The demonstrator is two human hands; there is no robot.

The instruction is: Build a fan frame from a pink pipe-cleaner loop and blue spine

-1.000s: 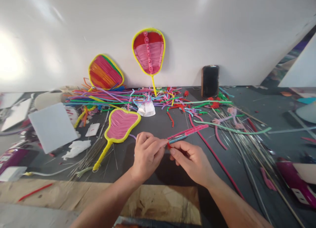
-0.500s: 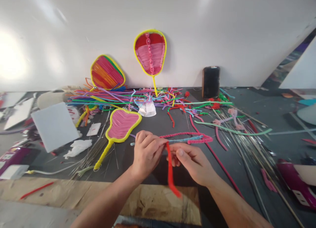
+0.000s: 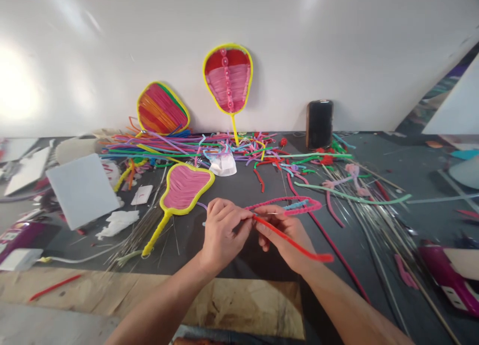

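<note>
My left hand (image 3: 223, 233) pinches the near end of a small pink pipe-cleaner loop (image 3: 295, 206) that has a blue strand running through it. My right hand (image 3: 285, 234) is closed beside it, fingers on a red pipe cleaner (image 3: 295, 244) that sticks out to the right over my wrist. Both hands meet just above the dark table (image 3: 239, 190) near its front edge. A pink fan with a yellow rim and handle (image 3: 177, 195) lies flat just left of my left hand.
Two more woven fans (image 3: 161, 109) (image 3: 227, 78) lean on the white wall. A heap of coloured pipe cleaners (image 3: 194, 148) lies along the back, thin metal wires (image 3: 374, 220) to the right, a black phone (image 3: 319, 123) upright, a white foam block (image 3: 83, 189) at left.
The pink piece went from a straight bundle to an open loop. The red pipe cleaner swung from hanging downward to pointing right across my right wrist.
</note>
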